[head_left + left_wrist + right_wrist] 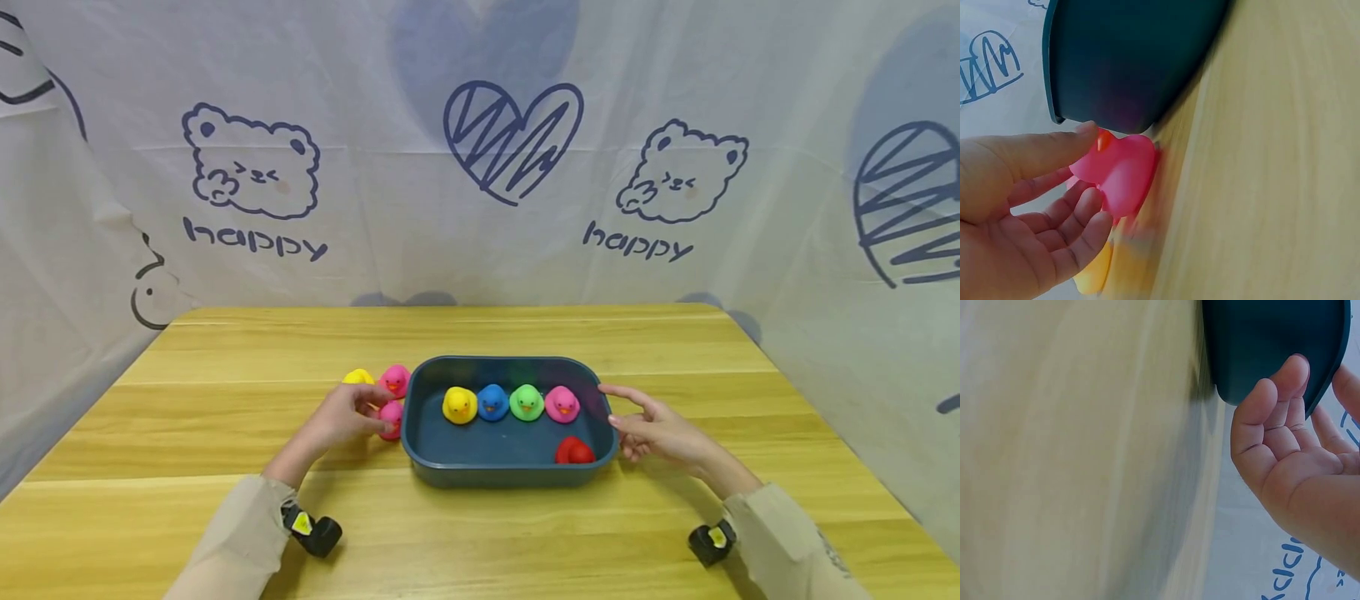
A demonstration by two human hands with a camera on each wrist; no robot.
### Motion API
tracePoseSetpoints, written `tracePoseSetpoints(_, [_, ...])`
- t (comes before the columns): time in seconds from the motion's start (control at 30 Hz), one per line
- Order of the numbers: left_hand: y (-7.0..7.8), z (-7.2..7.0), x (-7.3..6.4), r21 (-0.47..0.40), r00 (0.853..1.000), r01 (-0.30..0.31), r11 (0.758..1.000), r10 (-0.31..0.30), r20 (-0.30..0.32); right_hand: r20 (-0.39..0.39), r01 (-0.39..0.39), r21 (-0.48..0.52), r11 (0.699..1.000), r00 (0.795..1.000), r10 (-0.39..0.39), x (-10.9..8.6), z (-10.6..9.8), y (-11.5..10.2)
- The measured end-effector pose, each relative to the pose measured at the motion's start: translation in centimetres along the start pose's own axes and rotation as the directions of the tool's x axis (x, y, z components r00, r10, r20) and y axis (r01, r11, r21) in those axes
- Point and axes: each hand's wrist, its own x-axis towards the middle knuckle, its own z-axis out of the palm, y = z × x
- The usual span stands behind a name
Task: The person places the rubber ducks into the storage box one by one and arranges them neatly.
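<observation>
My left hand (pixel 347 414) reaches around a pink rubber duck (pixel 392 419) left of a dark blue-green basin (pixel 495 477). In the left wrist view, thumb and bent fingers stand apart on either side of the pink duck (pixel 1125 175), fingertips right at it. Another pink duck (pixel 395 380) and a yellow duck (pixel 359 377), partly hidden by the hand, sit behind. At the basin's right end is my right hand (pixel 656 429), its index finger and thumb spread at the rim, the other fingers loosely bent beside the wall (pixel 1260 350).
In the basin stand a yellow duck (pixel 460 406), a blue duck (pixel 492 402), a green duck (pixel 527 403) and a pink duck (pixel 562 405) in a row. A red duck (pixel 575 451) lies in its front right corner. A printed curtain (pixel 480 250) hangs behind the wooden table (pixel 495 550).
</observation>
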Motion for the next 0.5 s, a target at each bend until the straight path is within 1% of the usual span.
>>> tracePoseSetpoints(0.13, [-0.24,-0.04,0.10,0.027,0.999,0.022,0.999,-0.023,0.022,0.005,0.003,0.005,1.000,1.000,-0.003,0.01,-0.01,-0.01])
tracePoseSetpoints(0.5, [-0.40,-0.11,0.18,0.059,0.999,0.038,0.998,-0.039,0.029,0.008,0.008,0.008,1.000,1.000,-0.008,0.03,-0.08,0.04])
